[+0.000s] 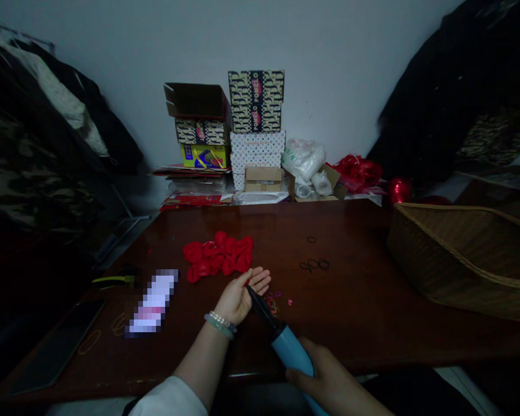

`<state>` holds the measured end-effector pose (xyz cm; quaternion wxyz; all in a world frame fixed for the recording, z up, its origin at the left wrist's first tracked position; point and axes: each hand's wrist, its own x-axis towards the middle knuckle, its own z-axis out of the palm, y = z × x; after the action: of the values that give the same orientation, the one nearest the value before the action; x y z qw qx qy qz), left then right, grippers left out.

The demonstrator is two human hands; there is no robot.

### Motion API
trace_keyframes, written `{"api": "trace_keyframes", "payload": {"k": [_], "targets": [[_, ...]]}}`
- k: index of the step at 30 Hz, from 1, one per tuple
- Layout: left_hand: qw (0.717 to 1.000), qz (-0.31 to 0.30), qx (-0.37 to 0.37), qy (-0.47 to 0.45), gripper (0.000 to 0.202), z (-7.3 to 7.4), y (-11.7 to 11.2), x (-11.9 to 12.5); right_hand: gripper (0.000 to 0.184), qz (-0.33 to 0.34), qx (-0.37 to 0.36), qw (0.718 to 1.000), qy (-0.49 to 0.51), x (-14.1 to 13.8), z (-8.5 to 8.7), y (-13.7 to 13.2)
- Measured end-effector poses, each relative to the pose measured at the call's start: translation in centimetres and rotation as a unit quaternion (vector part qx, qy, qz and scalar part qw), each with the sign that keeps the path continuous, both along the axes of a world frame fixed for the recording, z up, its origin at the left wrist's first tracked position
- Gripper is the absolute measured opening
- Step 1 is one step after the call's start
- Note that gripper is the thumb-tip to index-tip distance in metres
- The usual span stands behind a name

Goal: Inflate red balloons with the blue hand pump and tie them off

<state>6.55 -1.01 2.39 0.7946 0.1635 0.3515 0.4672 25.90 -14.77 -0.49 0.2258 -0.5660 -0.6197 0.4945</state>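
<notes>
Left of the heap of red rubber balloons [218, 257], too overlapped to count but perhaps a dozen, lie one flat black phone [56, 346] and one pixelated packet [153, 303] on the dark brown wooden counter [355, 323]. Just below the heap, the open left hand [242, 296] has its fingers [260, 280] spread wide, beside the black nozzle of one blue cylindrical hand pump [290, 352]. The right hand [329, 384] wraps its fingers around the pump's barrel. Right of the heap are about four thin black rubber rings [314, 264], then one brown woven wicker basket [459, 260].
</notes>
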Motion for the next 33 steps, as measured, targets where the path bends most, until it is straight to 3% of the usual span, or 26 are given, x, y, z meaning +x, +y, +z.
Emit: {"api": "trace_keyframes", "payload": {"k": [7,13,23,27,33], "targets": [[0.998,-0.009,0.013,0.068,0.025,-0.7,-0.3,0.7,0.024,0.004,0.014,1.000,0.004,0.1,0.2,0.3],[0.990,-0.054,0.056,0.114,0.029,-1.1,-1.2,1.8,0.028,-0.004,0.027,0.999,-0.016,0.3,0.8,0.4],[0.989,-0.075,0.123,0.036,0.035,0.9,-1.1,1.5,0.035,-0.015,0.010,0.988,0.152,-2.3,1.5,0.3],[0.991,-0.063,0.121,0.016,0.037,1.4,-1.0,1.0,0.035,-0.010,-0.048,0.977,0.205,-3.4,1.8,0.8],[0.982,-0.053,0.140,0.113,0.049,1.7,-0.7,0.1,0.039,-0.038,0.013,0.995,0.090,-4.1,2.1,1.3]]}}
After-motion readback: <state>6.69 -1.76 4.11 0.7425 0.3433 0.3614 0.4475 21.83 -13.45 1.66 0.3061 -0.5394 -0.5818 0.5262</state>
